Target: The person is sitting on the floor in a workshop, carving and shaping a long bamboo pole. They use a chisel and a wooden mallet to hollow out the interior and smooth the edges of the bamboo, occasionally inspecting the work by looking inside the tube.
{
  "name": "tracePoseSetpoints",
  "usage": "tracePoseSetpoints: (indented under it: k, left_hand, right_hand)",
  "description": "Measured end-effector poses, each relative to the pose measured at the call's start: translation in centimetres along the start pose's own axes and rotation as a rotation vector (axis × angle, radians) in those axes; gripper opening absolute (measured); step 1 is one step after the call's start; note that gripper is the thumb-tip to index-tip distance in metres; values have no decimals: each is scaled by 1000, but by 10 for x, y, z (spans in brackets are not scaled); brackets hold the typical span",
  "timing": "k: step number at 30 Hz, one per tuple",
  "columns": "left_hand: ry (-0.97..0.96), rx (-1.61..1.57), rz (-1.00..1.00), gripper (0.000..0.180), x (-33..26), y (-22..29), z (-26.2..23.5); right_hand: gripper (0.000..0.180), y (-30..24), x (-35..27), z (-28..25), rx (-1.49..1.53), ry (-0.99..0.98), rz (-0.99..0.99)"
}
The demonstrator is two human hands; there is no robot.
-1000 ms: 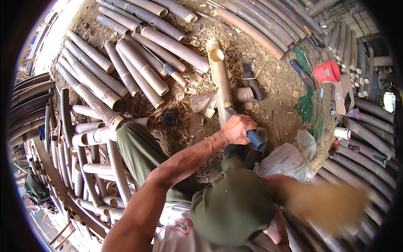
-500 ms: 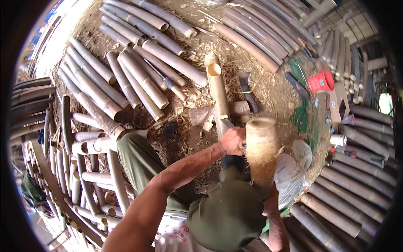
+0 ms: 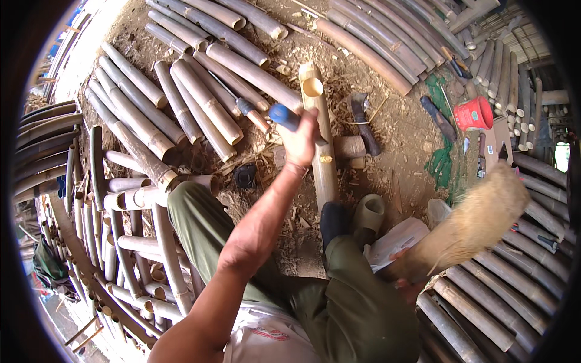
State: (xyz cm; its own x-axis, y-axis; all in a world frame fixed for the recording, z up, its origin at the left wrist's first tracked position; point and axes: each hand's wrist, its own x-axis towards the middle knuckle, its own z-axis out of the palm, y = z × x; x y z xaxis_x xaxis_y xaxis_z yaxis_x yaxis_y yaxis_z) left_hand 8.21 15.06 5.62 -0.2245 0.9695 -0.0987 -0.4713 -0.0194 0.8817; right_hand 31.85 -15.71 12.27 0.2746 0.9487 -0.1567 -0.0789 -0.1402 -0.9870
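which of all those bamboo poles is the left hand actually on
The pale upright-running bamboo pole with the open hollow end, lying alone on the dirt at centre; the left hand, gripping a blue-handled tool, rests on it.

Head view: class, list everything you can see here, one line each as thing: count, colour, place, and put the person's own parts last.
Bamboo pole: one, pale yellow, upright on the dirt at centre.
Blue-handled tool: one, gripped against the pole.
Wooden mallet: one, tan, frayed head, blurred, at right.
Cut bamboo lengths: many, grey-brown, stacked all around.
Red bucket: one, upper right.
Hatchet: one, dark, right of the pole.
White bag: one, by the knee.
Left hand: holds the tool.
Right hand: grips the mallet handle.
Legs: green trousers.
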Motion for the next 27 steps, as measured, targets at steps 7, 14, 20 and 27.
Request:
tracePoseSetpoints:
  k: [7, 14, 20, 27]
  left_hand:
    - [-131, 114, -204, 27, 6, -13, -10]
    - [-111, 144, -217, 27, 4, -18, -11]
    - [-98, 140, -206, 25, 3, -19, -9]
    - [-43, 182, -234, 23, 8, -20, -4]
  right_hand:
    - [92, -61, 76, 15, 30, 33, 43]
    - [89, -83, 121, 17, 4, -59, -26]
    - [92, -121, 153, 38, -5, -139, -39]
    - [84, -141, 246, 114, -584, -277, -598]
